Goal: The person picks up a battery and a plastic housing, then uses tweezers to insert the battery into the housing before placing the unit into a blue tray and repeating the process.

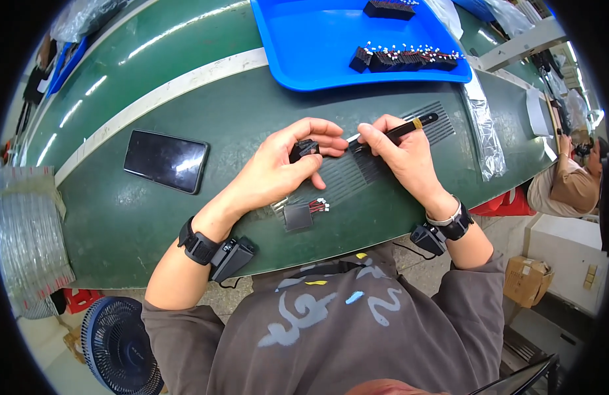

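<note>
My left hand (284,155) is curled around a small black block (305,150), pinched between thumb and fingers. In my right hand (403,153) is a slim black pen-shaped tool (413,125) with a gold band, its tip pointing toward the left hand; whether it is a knife or tweezers I cannot tell. Under both hands lies a sheet of narrow dark strips (347,183). Nearer to me, a flat black block (298,216) with red and black wires and white connectors rests on the green table.
At the back, a blue tray (304,66) holds rows of wired black blocks (410,60). A black phone (166,161) lies at the left. Clear plastic packaging (483,131) lies at the right, and stacked clear sleeves (31,230) sit far left. Another person (568,178) sits far right.
</note>
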Demonstrator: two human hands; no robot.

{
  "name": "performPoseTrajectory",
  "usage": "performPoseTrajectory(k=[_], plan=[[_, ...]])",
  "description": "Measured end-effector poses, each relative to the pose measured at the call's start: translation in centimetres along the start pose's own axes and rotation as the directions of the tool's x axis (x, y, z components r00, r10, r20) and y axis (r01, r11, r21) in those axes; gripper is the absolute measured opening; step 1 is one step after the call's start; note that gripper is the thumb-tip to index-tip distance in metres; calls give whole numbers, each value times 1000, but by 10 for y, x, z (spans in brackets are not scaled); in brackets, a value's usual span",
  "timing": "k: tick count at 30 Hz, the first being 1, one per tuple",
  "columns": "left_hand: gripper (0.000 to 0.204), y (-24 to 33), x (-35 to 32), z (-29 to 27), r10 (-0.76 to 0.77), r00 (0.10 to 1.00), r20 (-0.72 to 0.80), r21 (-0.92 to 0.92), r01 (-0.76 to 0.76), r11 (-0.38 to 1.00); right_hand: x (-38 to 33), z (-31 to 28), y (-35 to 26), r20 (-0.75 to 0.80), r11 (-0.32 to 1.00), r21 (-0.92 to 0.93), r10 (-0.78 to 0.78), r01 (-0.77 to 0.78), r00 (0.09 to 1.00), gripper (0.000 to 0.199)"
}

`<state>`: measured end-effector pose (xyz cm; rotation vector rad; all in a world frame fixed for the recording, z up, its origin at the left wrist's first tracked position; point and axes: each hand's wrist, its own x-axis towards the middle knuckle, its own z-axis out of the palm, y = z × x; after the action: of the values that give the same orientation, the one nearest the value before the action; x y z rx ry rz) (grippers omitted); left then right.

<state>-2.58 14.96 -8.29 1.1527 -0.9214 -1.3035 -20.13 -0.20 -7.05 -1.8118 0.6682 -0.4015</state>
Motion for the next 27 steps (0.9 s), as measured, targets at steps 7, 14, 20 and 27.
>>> performPoseTrajectory(k=[7, 14, 20, 27], plan=[[46, 3, -1, 3, -20, 1000, -15, 7, 20, 1000, 5, 6, 4, -38, 999, 4, 45, -44, 998, 30], [49, 2, 0, 3, -37, 999, -28, 13, 37, 999, 6, 13, 5, -39, 999, -36, -14, 12, 999, 27], [49, 4, 0, 4, -58, 998, -36, 11, 58, 998, 5, 14, 5, -36, 1000, -23, -11, 10, 999, 27], [50, 3, -1, 4, -68, 997, -35, 2, 68, 998, 5, 12, 4, -42, 1000, -3, 9, -9, 999, 27]])
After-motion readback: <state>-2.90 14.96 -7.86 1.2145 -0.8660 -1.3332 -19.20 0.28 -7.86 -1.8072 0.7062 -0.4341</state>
